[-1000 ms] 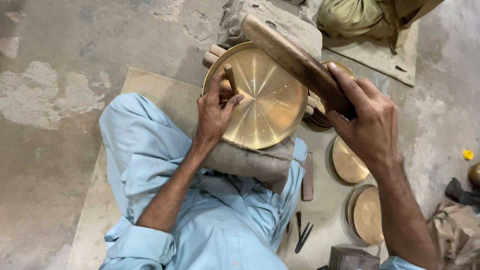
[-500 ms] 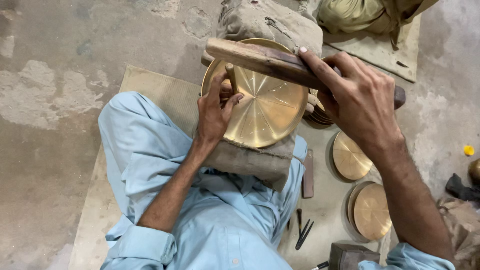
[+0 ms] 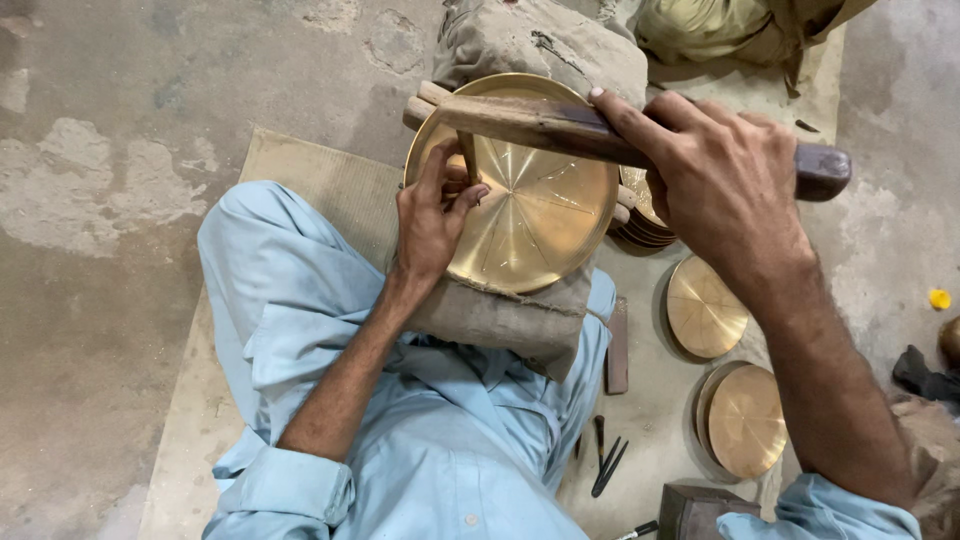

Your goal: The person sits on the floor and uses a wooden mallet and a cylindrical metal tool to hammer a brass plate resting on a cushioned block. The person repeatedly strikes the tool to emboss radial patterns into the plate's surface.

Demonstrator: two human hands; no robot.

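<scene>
Brass plate (image 3: 530, 200) on a cloth pad (image 3: 500, 315) over our lap, both hands at work.

We note the left hand (image 3: 432, 215) closed around a thin punch (image 3: 467, 155) set on the plate; the right hand (image 3: 725, 180) grips a wooden mallet (image 3: 540, 125) lying across the plate's upper rim, hiding part of it. Right of the plate: stacked plates (image 3: 640, 215), two loose discs (image 3: 705, 308) (image 3: 747, 420). Below it, small dark tools (image 3: 605, 460) on the floor.

brass plate (image 3: 535, 215) | round, shiny, tilted on cloth pad | wooden mallet (image 3: 560, 125) | across its upper rim
</scene>
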